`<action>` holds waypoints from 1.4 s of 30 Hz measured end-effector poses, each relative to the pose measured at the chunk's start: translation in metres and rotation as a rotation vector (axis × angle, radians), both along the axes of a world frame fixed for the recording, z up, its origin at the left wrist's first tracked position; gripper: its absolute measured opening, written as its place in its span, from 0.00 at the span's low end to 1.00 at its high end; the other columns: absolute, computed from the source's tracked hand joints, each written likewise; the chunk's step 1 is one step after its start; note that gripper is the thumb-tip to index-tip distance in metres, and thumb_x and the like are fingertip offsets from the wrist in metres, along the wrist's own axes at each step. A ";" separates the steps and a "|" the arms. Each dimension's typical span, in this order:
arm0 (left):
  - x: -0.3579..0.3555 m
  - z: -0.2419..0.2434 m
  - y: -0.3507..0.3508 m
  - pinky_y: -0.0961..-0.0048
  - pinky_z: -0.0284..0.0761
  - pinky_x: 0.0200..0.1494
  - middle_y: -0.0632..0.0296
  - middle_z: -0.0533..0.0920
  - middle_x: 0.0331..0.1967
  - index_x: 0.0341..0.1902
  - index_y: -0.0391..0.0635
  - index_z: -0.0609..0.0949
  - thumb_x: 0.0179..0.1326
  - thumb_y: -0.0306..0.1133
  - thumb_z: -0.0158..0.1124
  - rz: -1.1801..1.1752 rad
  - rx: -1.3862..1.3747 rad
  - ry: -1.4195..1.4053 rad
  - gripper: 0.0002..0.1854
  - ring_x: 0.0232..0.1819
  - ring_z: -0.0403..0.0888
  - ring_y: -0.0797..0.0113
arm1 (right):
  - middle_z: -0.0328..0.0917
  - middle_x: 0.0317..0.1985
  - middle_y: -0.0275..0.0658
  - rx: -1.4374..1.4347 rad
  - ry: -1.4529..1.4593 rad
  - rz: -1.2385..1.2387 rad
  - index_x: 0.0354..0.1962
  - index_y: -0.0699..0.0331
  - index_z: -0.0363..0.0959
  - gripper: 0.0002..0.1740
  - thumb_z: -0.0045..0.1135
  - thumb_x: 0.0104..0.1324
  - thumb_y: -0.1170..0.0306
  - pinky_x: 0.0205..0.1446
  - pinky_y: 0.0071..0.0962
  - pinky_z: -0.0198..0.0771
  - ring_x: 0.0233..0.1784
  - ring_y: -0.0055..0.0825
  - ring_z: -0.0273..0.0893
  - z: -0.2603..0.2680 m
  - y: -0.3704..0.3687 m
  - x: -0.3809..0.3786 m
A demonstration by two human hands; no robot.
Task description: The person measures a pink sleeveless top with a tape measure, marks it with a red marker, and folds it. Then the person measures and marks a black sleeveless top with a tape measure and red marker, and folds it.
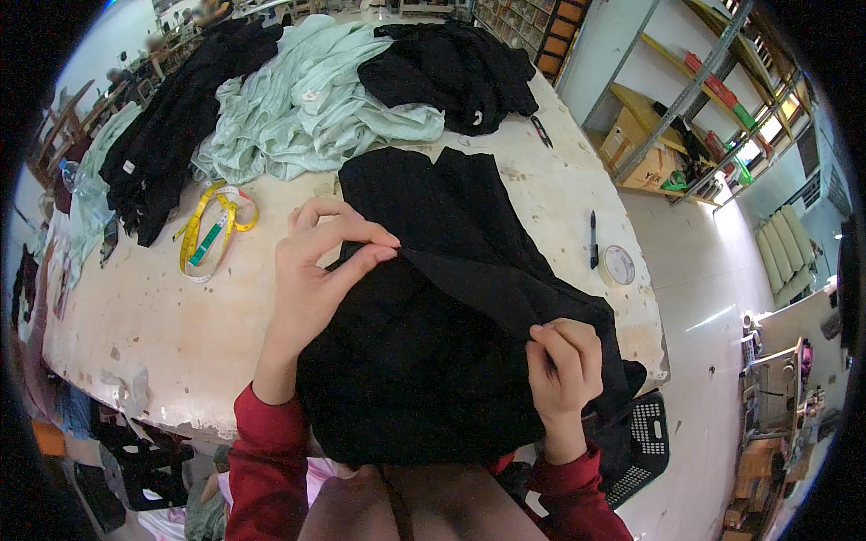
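Observation:
A black garment (419,365) is spread over the near edge of the table, and part of it hangs down in front of me. My left hand (314,270) pinches one point of its edge between thumb and forefinger. Lower and to the right, my right hand (567,362) grips the same garment with its fingers curled in. Between the two hands a fold of the cloth is drawn into a taut, slanting line. The far part of the garment lies flat and ends in two sections with a notch between them.
Black clothing (453,74) and pale green clothing (304,101) lie heaped across the table's far side. A yellow tape measure (218,226) is left of my hands. To the right are a pen (593,240), a tape roll (617,264) and small thread snips (541,132). A black plastic crate (639,446) stands below the table.

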State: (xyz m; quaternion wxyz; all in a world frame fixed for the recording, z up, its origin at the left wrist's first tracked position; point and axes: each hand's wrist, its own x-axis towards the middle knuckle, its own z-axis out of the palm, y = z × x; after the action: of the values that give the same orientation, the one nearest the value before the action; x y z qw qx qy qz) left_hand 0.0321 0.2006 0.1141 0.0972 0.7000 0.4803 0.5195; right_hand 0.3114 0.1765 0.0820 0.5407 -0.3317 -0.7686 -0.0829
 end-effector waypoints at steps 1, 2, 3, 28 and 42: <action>0.000 -0.002 0.001 0.68 0.62 0.57 0.70 0.86 0.31 0.33 0.50 0.88 0.51 0.28 0.73 -0.035 -0.010 -0.050 0.05 0.41 0.76 0.71 | 0.75 0.35 0.39 0.028 -0.014 0.016 0.36 0.66 0.80 0.19 0.70 0.44 0.87 0.36 0.27 0.76 0.34 0.33 0.78 -0.001 -0.001 0.002; -0.001 -0.003 0.002 0.68 0.62 0.57 0.70 0.86 0.31 0.33 0.50 0.88 0.52 0.28 0.73 -0.052 -0.043 -0.105 0.05 0.41 0.76 0.71 | 0.74 0.35 0.39 0.056 -0.026 0.033 0.36 0.66 0.80 0.19 0.70 0.44 0.87 0.36 0.27 0.76 0.34 0.33 0.78 -0.001 -0.002 0.003; -0.001 -0.003 0.004 0.68 0.62 0.57 0.70 0.86 0.31 0.33 0.50 0.88 0.52 0.27 0.73 -0.059 -0.085 -0.141 0.05 0.41 0.76 0.71 | 0.74 0.35 0.39 0.085 -0.038 0.051 0.36 0.66 0.80 0.19 0.70 0.44 0.87 0.36 0.27 0.76 0.35 0.33 0.78 0.000 -0.002 0.004; 0.009 -0.001 -0.006 0.85 0.70 0.43 0.66 0.85 0.35 0.44 0.41 0.80 0.65 0.20 0.60 -0.302 -0.448 -0.593 0.06 0.38 0.77 0.84 | 0.77 0.34 0.41 -0.002 -0.032 0.012 0.38 0.68 0.81 0.18 0.69 0.46 0.86 0.36 0.27 0.75 0.35 0.34 0.77 0.000 -0.004 -0.007; 0.051 0.002 -0.023 0.52 0.53 0.69 0.75 0.84 0.37 0.42 0.59 0.85 0.50 0.35 0.74 -0.098 0.222 0.415 0.14 0.54 0.77 0.68 | 0.78 0.40 0.44 -0.163 -0.011 0.165 0.40 0.68 0.79 0.16 0.66 0.51 0.85 0.41 0.29 0.78 0.40 0.36 0.80 0.014 -0.004 -0.027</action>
State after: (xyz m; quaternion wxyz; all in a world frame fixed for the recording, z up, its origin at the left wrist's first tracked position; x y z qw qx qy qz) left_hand 0.0828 0.1771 0.1156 -0.0562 0.8206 0.3953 0.4089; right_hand 0.2843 0.1725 0.0959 0.5126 -0.3098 -0.8005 0.0229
